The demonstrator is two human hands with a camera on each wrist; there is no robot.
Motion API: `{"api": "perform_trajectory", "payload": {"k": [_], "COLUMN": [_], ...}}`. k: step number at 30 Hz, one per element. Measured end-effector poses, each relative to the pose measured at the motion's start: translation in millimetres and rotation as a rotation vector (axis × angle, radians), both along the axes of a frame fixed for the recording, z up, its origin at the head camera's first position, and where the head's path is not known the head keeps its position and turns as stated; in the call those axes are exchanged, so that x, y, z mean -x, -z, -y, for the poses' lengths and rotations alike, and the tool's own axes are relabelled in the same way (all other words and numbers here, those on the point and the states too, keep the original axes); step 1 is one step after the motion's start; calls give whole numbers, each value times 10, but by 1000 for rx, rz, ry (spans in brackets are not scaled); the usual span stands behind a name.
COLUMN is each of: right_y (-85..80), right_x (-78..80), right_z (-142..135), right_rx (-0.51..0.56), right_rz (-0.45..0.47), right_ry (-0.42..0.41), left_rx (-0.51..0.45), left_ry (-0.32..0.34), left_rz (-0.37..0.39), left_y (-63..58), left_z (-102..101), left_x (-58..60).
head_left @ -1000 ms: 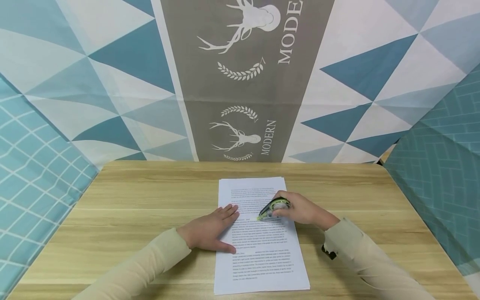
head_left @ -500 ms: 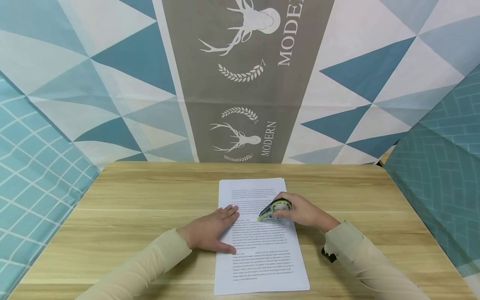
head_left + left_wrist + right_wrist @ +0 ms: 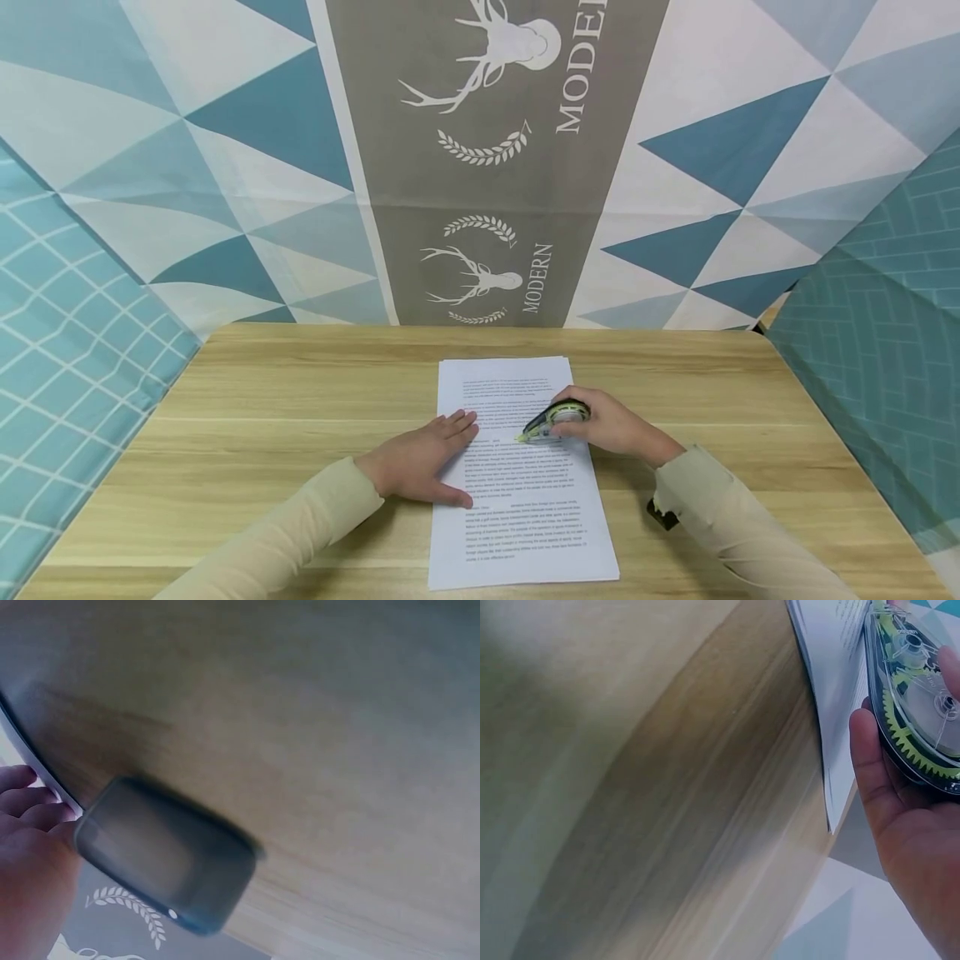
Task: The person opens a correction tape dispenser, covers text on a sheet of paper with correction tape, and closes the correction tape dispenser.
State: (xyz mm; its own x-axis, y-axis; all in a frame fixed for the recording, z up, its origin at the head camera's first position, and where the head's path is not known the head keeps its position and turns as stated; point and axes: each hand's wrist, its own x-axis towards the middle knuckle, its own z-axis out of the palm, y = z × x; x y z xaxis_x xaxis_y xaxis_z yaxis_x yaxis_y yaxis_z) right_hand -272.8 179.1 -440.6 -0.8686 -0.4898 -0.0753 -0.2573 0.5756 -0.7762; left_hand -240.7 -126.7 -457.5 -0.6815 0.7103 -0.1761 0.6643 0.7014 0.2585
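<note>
A stack of printed paper (image 3: 525,550) lies on the wooden table, with blank gaps in some of its text lines. My left hand (image 3: 420,462) rests flat on the stack's left side, fingers straight and thumb stretched out. In my right hand (image 3: 611,425) I grip a correction tape (image 3: 557,417), its tip touching or just over the text near the middle of the page. The right wrist view shows the correction tape's clear case and green gear wheel (image 3: 904,735), pinched between thumb and fingers. Only part of the left hand (image 3: 34,855) shows in the left wrist view.
The wooden table (image 3: 300,375) reaches back to a patterned wall cloth (image 3: 480,167) with deer heads and triangles. Under the right sleeve a small black object (image 3: 662,514) shows. A blurred dark rounded block (image 3: 165,855) covers part of the left wrist view.
My right hand has slid slightly to the right with the correction tape, a short way along the text line. The left hand stays in place on the paper.
</note>
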Motion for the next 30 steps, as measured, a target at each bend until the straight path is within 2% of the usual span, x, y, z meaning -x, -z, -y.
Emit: {"api": "perform_trajectory", "payload": {"k": [12, 22, 30], "right_y": [1, -25, -76], "right_x": [-58, -106, -162], "right_z": [-59, -75, -48], "right_rx": [17, 52, 86], "right_rz": [-5, 5, -13], "right_ry": [35, 35, 46], "left_rx": [-27, -112, -153], "left_ry": [-13, -13, -49], "left_rz": [11, -27, -111], "left_y": [-13, -103, -151], "left_z": [24, 82, 193], "left_x": [-25, -50, -69]}}
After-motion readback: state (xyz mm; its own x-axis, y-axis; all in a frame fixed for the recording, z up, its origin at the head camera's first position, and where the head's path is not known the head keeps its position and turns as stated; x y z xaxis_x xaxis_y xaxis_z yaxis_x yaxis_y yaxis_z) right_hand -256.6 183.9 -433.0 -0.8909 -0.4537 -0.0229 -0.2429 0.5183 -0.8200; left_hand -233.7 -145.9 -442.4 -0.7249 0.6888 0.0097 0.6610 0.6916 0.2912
